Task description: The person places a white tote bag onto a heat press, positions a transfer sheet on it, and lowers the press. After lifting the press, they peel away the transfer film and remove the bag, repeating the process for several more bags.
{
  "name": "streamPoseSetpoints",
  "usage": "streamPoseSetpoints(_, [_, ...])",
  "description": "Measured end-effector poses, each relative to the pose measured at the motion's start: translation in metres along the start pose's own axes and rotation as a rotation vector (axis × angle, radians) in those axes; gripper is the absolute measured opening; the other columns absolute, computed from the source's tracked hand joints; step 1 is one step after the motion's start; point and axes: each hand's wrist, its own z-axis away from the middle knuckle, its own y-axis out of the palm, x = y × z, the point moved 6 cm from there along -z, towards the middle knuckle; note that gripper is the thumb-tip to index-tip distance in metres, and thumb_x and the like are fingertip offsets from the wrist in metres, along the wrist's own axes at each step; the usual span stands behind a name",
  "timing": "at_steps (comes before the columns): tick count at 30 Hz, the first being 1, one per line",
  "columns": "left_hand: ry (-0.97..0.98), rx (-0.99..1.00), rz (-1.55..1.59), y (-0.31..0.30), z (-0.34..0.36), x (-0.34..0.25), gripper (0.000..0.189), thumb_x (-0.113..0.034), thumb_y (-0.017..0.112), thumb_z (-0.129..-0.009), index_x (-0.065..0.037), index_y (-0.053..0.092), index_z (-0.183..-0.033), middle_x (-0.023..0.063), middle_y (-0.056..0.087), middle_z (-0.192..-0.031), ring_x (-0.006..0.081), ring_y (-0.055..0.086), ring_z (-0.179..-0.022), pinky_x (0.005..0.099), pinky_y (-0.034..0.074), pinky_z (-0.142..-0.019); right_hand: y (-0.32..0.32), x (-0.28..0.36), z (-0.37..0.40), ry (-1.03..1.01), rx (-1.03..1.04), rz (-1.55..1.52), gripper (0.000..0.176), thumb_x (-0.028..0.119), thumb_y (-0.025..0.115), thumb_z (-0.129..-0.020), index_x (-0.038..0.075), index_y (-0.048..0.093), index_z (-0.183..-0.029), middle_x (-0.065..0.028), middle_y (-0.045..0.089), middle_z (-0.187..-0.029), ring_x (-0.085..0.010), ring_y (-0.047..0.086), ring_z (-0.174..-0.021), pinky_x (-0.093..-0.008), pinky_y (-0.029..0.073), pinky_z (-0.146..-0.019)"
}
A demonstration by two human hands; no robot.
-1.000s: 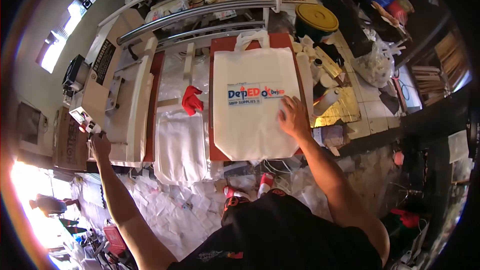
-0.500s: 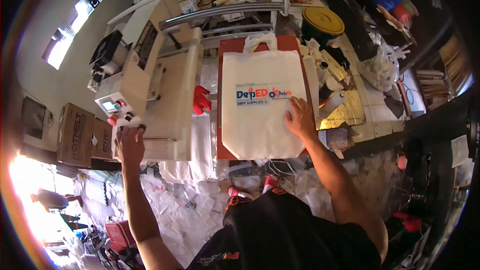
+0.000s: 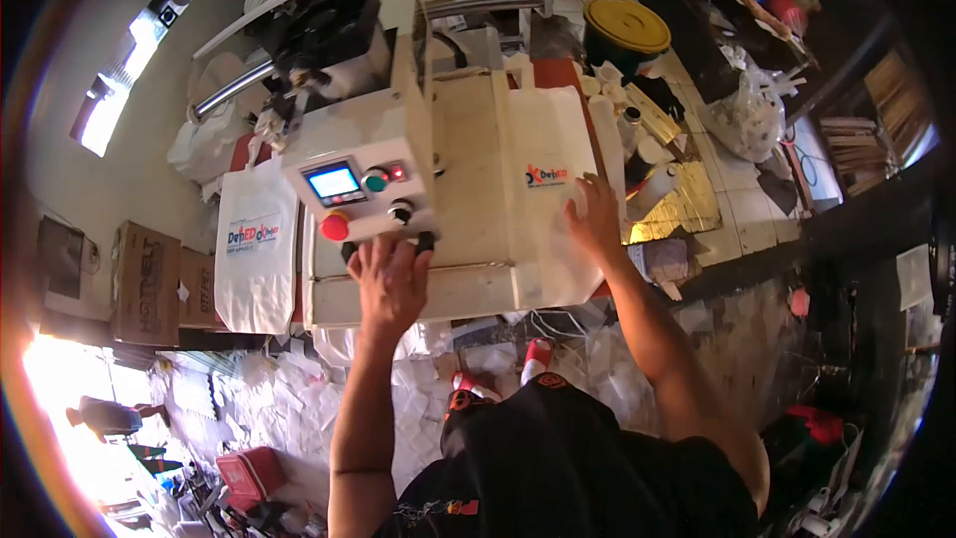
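Note:
My left hand wraps over the black handle on the front of a heat press head. Just above the hand, its control panel carries a lit screen, a red button and a green button. A printed white tote bag lies on the right red platen, its left part hidden by the press head. At its right edge rests my right hand, fingers spread and holding nothing. Another printed tote bag lies on the left side.
A dark bucket with a yellow lid stands behind the right platen. Bottles, a gold sheet and a plastic bag crowd the right side. Cardboard boxes stand at far left. White scraps litter the floor.
The press head has slid right with my left hand on its handle, now overlapping the right tote bag and uncovering the left one. My right hand stays near the bag's right edge.

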Motion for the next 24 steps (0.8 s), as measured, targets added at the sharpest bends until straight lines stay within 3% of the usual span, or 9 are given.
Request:
streamPoseSetpoints(4, [0.042, 0.041, 0.086, 0.007, -0.006, -0.039, 0.025, -0.026, 0.069, -0.085, -0.009, 0.063, -0.103, 0.011, 0.056, -0.109, 0.0322, 0.052, -0.099, 0.0463, 0.036, -0.086, -0.061, 0.042, -0.018, 0.029, -0.098, -0.156, 0.027, 0.011, 0.068, -0.082, 0.004, 0.063, -0.108, -0.0162, 0.062, -0.119, -0.0352, 0.056, -0.115, -0.0451, 0.046, -0.096])
streamPoseSetpoints(6, [0.054, 0.103, 0.185, 0.008, -0.004, -0.047, 0.04, -0.025, 0.07, -0.085, -0.007, 0.061, -0.119, 0.0126, 0.056, -0.116, 0.0334, 0.053, -0.108, 0.0494, 0.037, -0.096, -0.099, 0.116, -0.024, -0.104, -0.016, -0.266, 0.029, 0.009, 0.068, -0.082, 0.003, 0.064, -0.11, -0.0157, 0.063, -0.116, -0.0341, 0.058, -0.111, -0.0442, 0.047, -0.096])
streamPoseSetpoints(8, [0.106, 0.088, 0.248, -0.005, 0.004, -0.054, 0.045, -0.024, 0.071, -0.083, -0.006, 0.06, -0.123, 0.0137, 0.055, -0.119, 0.0344, 0.052, -0.113, 0.0503, 0.036, -0.101, -0.105, 0.185, -0.012, -0.21, 0.161, -0.511, 0.037, 0.009, 0.069, -0.082, 0.003, 0.062, -0.118, -0.0155, 0.062, -0.119, -0.0336, 0.06, -0.108, -0.0442, 0.047, -0.098])
streamPoseSetpoints(10, [0.128, 0.099, 0.382, -0.02, 0.018, -0.048, 0.056, -0.018, 0.073, -0.082, -0.006, 0.055, -0.133, 0.0174, 0.052, -0.133, 0.038, 0.05, -0.122, 0.0494, 0.037, -0.109, -0.091, 0.216, 0.004, -0.302, 0.179, -0.33, 0.046, 0.012, 0.07, -0.081, 0.005, 0.059, -0.125, -0.0157, 0.06, -0.119, -0.0356, 0.058, -0.109, -0.0434, 0.047, -0.099])
streamPoseSetpoints(12, [0.047, 0.132, 0.425, -0.045, 0.053, -0.029, 0.054, -0.015, 0.073, -0.082, -0.006, 0.055, -0.132, 0.018, 0.051, -0.135, 0.0388, 0.05, -0.123, 0.0479, 0.039, -0.107, -0.086, 0.226, 0.01, -0.31, 0.138, -0.101, 0.047, 0.015, 0.071, -0.081, 0.006, 0.058, -0.126, -0.016, 0.059, -0.118, -0.0378, 0.055, -0.11, -0.0442, 0.048, -0.096])
streamPoseSetpoints(14, [-0.107, 0.195, 0.495, -0.064, 0.105, 0.003, 0.052, -0.011, 0.071, -0.082, -0.007, 0.056, -0.132, 0.0193, 0.05, -0.139, 0.0406, 0.05, -0.125, 0.0469, 0.044, -0.103, -0.085, 0.225, 0.015, -0.197, 0.136, -0.112, 0.048, 0.019, 0.071, -0.081, 0.005, 0.056, -0.124, -0.0171, 0.059, -0.118, -0.0391, 0.054, -0.108, -0.0469, 0.047, -0.094])
streamPoseSetpoints(17, [-0.214, 0.195, 0.428, -0.068, 0.217, 0.078, 0.046, -0.01, 0.069, -0.083, -0.005, 0.058, -0.127, 0.0211, 0.051, -0.136, 0.0414, 0.049, -0.125, 0.0475, 0.042, -0.105, -0.083, 0.229, 0.022, -0.21, -0.069, 0.016, 0.046, 0.024, 0.073, -0.082, 0.002, 0.054, -0.118, -0.0195, 0.059, -0.112, -0.0393, 0.056, -0.103, -0.0482, 0.047, -0.092])
streamPoseSetpoints(19, [-0.335, 0.259, 0.33, -0.071, 0.306, 0.13, 0.042, -0.014, 0.069, -0.084, -0.004, 0.059, -0.124, 0.0223, 0.053, -0.133, 0.0418, 0.05, -0.123, 0.0484, 0.041, -0.105, -0.083, 0.226, 0.02, -0.139, -0.071, 0.072, 0.048, 0.031, 0.075, -0.082, 0.002, 0.054, -0.114, -0.0203, 0.059, -0.11, -0.0397, 0.055, -0.103, -0.0485, 0.047, -0.089])
streamPoseSetpoints(24, [-0.596, 0.365, 0.226, -0.072, 0.568, 0.235, 0.037, -0.02, 0.07, -0.081, -0.002, 0.062, -0.111, 0.0232, 0.061, -0.118, 0.0413, 0.054, -0.117, 0.0487, 0.043, -0.101, -0.076, 0.217, 0.01, 0.158, -0.046, 0.297, 0.077, 0.064, 0.078, -0.07, -0.001, 0.055, -0.105, -0.0216, 0.06, -0.103, -0.0406, 0.055, -0.101, -0.0492, 0.048, -0.087])
